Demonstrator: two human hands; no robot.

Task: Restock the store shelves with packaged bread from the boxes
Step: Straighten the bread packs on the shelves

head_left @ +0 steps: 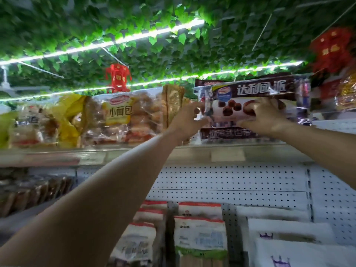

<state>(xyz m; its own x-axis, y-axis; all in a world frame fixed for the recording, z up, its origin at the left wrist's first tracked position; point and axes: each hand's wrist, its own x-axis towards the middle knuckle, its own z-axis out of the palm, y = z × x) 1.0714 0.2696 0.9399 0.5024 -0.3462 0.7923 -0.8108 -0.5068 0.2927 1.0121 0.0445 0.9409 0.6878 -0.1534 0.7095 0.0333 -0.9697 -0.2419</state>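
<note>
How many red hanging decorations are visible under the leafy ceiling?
2. One red lantern ornament hangs left of centre above the bread bags; a larger red decoration hangs at upper right. Leaves may hide others.

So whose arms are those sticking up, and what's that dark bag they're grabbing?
Those arms belong to a person wearing a camera on their head, so you see what they see as they look up at a shop's top shelf. There is only this one picture. The left hand and the right hand are both holding a dark brown snack pack with round chocolate cakes pictured on it, up at the top shelf. Beside it, to the left, sits a clear bag of small bread rolls. Lower down are white packets on another shelf. Green plastic leaves and a red lantern hang overhead.
</note>
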